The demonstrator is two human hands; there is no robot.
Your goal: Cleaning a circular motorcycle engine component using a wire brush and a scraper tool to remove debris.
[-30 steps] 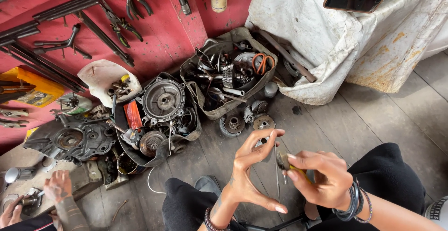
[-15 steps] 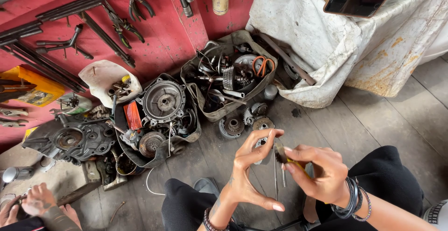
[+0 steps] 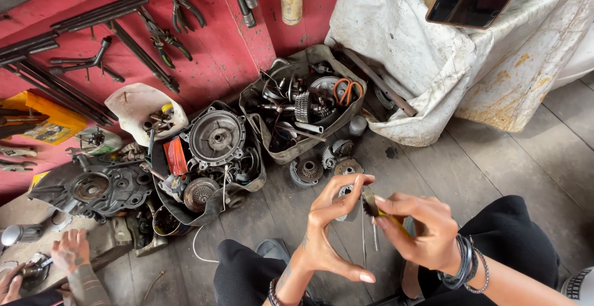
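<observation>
Both hands meet low in the frame: left hand pinching a small metal part, right hand gripping a yellow-handled brush; short, gentle strokes seem best.

Grey, worn wooden floorboards run across the near and right part of the scene, stained and scuffed. At the far left lies a red painted board with long dark tools spread over it. At the far right a dirty white cloth, marked with rust-coloured stains, drapes over a bulky object, and a dark phone lies on top of it. Daylight is soft and even, with faint shadows.
</observation>
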